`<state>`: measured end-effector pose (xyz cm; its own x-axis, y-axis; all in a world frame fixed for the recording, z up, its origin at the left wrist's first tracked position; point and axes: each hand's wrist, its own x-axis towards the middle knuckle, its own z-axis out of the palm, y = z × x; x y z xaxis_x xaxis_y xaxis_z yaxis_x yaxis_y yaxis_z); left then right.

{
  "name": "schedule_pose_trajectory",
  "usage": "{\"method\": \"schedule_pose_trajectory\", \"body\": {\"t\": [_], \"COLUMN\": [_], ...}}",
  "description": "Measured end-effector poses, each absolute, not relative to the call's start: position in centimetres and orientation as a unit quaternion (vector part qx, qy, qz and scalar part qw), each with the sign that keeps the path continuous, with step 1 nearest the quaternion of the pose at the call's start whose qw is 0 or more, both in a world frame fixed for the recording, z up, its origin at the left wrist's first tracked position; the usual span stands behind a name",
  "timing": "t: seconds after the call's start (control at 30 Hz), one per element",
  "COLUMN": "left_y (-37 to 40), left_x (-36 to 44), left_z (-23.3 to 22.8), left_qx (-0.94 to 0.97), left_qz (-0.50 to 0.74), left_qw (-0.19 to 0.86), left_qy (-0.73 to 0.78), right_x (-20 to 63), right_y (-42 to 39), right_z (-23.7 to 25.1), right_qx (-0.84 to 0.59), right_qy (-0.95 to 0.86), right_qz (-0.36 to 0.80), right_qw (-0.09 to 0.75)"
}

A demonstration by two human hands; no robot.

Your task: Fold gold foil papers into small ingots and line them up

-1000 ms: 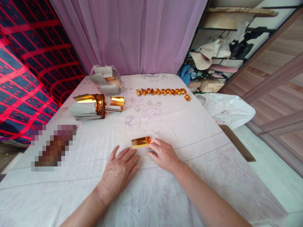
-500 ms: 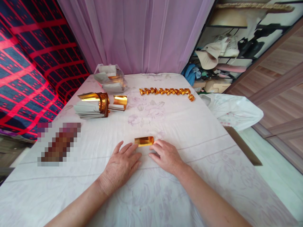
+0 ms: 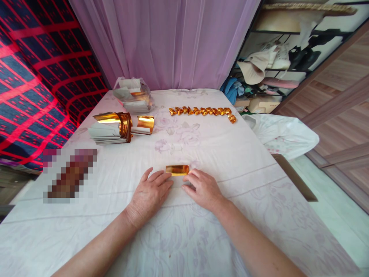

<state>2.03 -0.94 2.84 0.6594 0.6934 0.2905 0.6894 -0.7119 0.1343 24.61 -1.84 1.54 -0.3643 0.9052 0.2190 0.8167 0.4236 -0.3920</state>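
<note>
A small gold foil sheet [image 3: 177,169] lies on the white flowered cloth in front of me, its near part tucked under my fingers. My left hand [image 3: 150,193] lies flat, palm down, with fingertips on the sheet's left end. My right hand [image 3: 201,189] presses on its right end with curled fingers. Both hands rest on the cloth and hold the sheet down.
A stack of gold and white sheets [image 3: 111,128] sits at the back left, with a plastic bag of more sheets [image 3: 133,96] behind it. A row of folded gold pieces [image 3: 203,112] lies at the back. A white bag [image 3: 284,134] hangs off the right edge.
Both hands have slid a little forward over the gold sheet, so less of it shows. My left fingertips have come closer to the right hand.
</note>
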Motion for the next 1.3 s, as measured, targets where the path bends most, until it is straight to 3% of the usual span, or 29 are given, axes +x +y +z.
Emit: {"method": "schedule_pose_trajectory", "body": {"t": [0.4, 0.67, 1.3], "left_y": [-1.3, -1.8, -2.4], "left_x": [1.9, 1.9, 1.4], "left_z": [2.2, 2.5, 2.5], "left_qx": [0.901, 0.921, 0.915], "left_qz": [0.194, 0.132, 0.121], "left_qw": [0.030, -0.015, -0.006], "left_qy": [0.386, 0.367, 0.385], "right_x": [24.1, 22.9, 24.6], "right_y": [-1.8, -1.9, -1.4], "right_z": [1.5, 1.6, 2.9], "right_qx": [-0.546, -0.587, -0.585], "right_qy": [-0.805, -0.782, -0.784], "right_qz": [0.101, 0.068, 0.154], "right_qw": [0.208, 0.198, 0.139]}}
